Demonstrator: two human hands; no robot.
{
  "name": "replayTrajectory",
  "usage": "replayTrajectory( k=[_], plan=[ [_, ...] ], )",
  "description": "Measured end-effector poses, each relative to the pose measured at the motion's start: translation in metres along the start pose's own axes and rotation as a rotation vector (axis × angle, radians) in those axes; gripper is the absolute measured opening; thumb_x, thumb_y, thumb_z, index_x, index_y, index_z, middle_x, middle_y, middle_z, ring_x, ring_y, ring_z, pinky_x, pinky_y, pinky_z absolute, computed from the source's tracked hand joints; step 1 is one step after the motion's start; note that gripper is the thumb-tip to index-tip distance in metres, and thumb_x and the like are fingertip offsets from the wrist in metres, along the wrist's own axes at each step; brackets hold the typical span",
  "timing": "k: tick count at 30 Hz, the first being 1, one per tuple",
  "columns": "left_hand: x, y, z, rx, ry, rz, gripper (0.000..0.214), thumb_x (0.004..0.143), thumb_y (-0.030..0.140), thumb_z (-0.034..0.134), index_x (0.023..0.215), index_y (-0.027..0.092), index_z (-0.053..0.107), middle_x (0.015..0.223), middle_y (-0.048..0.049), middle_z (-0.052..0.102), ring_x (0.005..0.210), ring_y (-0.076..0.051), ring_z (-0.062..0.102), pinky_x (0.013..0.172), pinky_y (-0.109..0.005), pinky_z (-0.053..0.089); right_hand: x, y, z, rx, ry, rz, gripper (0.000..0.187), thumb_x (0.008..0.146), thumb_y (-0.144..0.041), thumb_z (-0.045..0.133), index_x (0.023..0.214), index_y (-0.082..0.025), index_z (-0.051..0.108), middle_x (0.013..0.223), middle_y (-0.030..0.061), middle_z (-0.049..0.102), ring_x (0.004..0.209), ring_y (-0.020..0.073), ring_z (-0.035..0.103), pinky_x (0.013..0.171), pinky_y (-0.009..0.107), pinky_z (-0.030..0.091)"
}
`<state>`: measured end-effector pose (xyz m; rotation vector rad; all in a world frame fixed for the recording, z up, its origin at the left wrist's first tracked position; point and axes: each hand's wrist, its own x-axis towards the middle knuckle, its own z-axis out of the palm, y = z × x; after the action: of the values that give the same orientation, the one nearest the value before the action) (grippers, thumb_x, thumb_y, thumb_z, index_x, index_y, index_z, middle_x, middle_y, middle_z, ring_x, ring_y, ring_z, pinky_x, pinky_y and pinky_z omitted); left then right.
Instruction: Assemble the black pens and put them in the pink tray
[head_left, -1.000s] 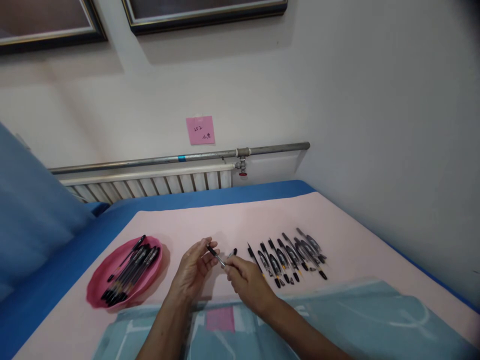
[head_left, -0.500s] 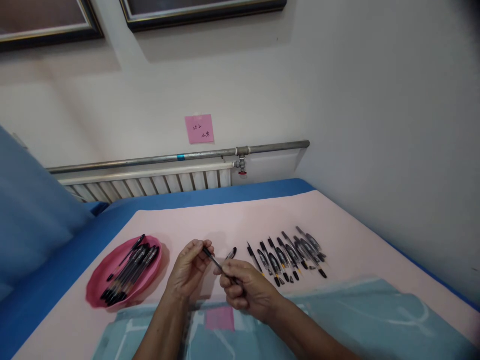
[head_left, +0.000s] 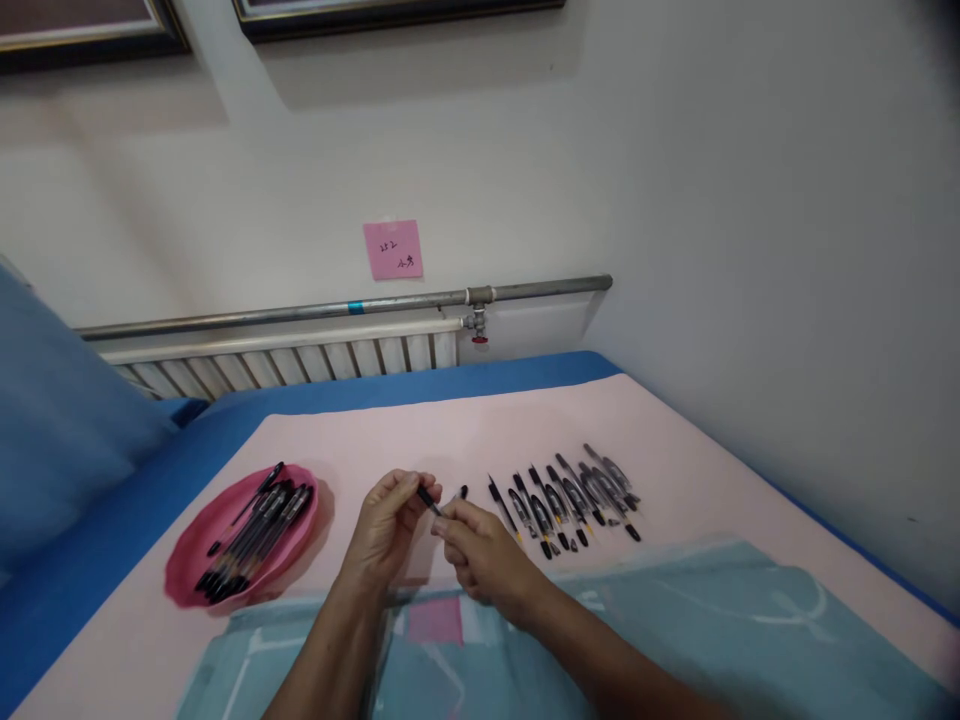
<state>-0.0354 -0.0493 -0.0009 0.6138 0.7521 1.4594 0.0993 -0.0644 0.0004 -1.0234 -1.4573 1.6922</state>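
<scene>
A black pen point(head_left: 429, 499) is held between both hands above the pink mat. My left hand point(head_left: 386, 525) is closed on its upper left end, the dark part showing past the fingertips. Pinching the other end, my right hand point(head_left: 480, 550) is closed close beside the left, and its fingers cover much of the pen. Just behind the right hand lies another pen point(head_left: 463, 492), partly hidden. To the right, several black caps, clear barrels and refills point(head_left: 562, 500) lie in a slanting row. Several pens point(head_left: 259, 540) rest in the pink tray point(head_left: 178, 550) at left.
The pink mat point(head_left: 405, 430) covers a blue table point(head_left: 517, 372) that stands against the wall. Light blue cloth point(head_left: 675, 610) with a pink patch point(head_left: 435, 621) is at the near edge. A radiator point(head_left: 300, 360) and a pipe point(head_left: 547, 290) run behind; a blue curtain point(head_left: 67, 420) hangs left.
My hands have come closer together, and less of the pen shows between them. The view has shifted slightly. The tray and the row of pen parts stay in place.
</scene>
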Motion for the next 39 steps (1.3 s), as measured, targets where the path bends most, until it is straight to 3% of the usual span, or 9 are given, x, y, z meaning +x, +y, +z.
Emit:
replayTrajectory(
  k=[4,7,11,14,18,22,26,33,39],
  plan=[
    [0.010,-0.001,0.005,0.023,-0.060,0.022,0.020,0.063,0.031,0.069,0.074,0.015,0.063,0.082,-0.0048,0.065,0.077,-0.016,0.060,0.073,-0.028,0.045,0.006,-0.006,-0.012,0.150,0.045,0.055,0.019,0.075,-0.035,0.050,0.070,-0.020,0.040,0.047,-0.0115,0.034,0.029,0.0016,0.021,0.031,0.015,0.014],
    [0.024,-0.010,0.004,0.366,-0.001,0.101,0.025,0.067,0.036,0.064,0.080,0.015,0.065,0.084,-0.0066,0.065,0.077,-0.016,0.058,0.069,-0.027,0.042,0.012,-0.011,-0.033,0.231,0.212,-0.021,0.021,0.074,-0.035,0.053,0.069,-0.020,0.040,0.048,-0.0115,0.035,0.030,0.0006,0.021,0.030,0.013,0.012],
    [0.041,-0.032,-0.001,1.012,0.100,0.172,0.011,0.057,0.021,0.070,0.052,0.017,0.061,0.051,0.0012,0.053,0.051,-0.011,0.044,0.051,-0.022,0.028,0.015,-0.016,-0.053,0.303,0.320,-0.050,0.022,0.072,-0.035,0.055,0.071,-0.020,0.039,0.048,-0.0120,0.035,0.030,0.0000,0.018,0.030,0.012,0.010],
    [0.049,-0.046,-0.002,1.144,0.127,0.199,0.020,0.048,0.009,0.072,0.043,0.018,0.055,0.044,0.0038,0.044,0.043,-0.008,0.033,0.046,-0.022,0.019,0.015,-0.016,-0.055,0.273,0.318,-0.044,0.023,0.072,-0.035,0.055,0.069,-0.020,0.038,0.048,-0.0118,0.034,0.030,0.0001,0.019,0.030,0.013,0.012],
    [0.050,-0.042,-0.005,0.909,0.098,0.067,0.018,0.053,0.010,0.070,0.046,0.017,0.055,0.043,0.0038,0.046,0.042,-0.007,0.036,0.044,-0.020,0.023,0.014,-0.013,-0.050,0.143,0.286,-0.072,0.022,0.076,-0.036,0.052,0.068,-0.020,0.038,0.047,-0.0113,0.033,0.031,0.0013,0.020,0.031,0.014,0.016],
    [0.048,-0.019,-0.011,0.303,0.046,-0.198,0.008,0.067,0.018,0.063,0.063,0.013,0.060,0.057,-0.0020,0.059,0.052,-0.010,0.053,0.052,-0.021,0.042,0.014,-0.004,-0.042,-0.043,0.235,-0.058,0.017,0.079,-0.034,0.048,0.070,-0.020,0.044,0.047,-0.0102,0.035,0.034,0.0032,0.024,0.034,0.016,0.020],
    [0.042,-0.003,-0.012,-0.067,0.116,-0.209,0.007,0.070,0.005,0.055,0.072,0.010,0.060,0.066,-0.0048,0.063,0.062,-0.011,0.060,0.063,-0.023,0.050,0.014,0.007,-0.028,-0.202,0.152,-0.101,0.013,0.078,-0.028,0.047,0.068,-0.019,0.046,0.048,-0.0087,0.036,0.041,0.0055,0.031,0.041,0.017,0.023],
    [0.031,0.005,-0.012,-0.328,0.176,-0.223,0.016,0.076,0.002,0.045,0.072,0.010,0.059,0.068,-0.0057,0.063,0.069,-0.013,0.062,0.066,-0.023,0.052,0.011,0.008,-0.018,-0.334,0.160,-0.140,0.013,0.077,-0.028,0.047,0.068,-0.019,0.048,0.049,-0.0076,0.037,0.047,0.0080,0.034,0.045,0.020,0.024],
    [0.030,0.009,-0.014,-0.361,0.198,-0.200,0.016,0.074,0.001,0.046,0.071,0.010,0.058,0.068,-0.0056,0.063,0.070,-0.013,0.063,0.064,-0.023,0.052,0.010,0.006,-0.019,-0.351,0.166,-0.162,0.013,0.077,-0.028,0.047,0.068,-0.019,0.048,0.048,-0.0077,0.037,0.046,0.0082,0.033,0.046,0.020,0.024]
  ],
)
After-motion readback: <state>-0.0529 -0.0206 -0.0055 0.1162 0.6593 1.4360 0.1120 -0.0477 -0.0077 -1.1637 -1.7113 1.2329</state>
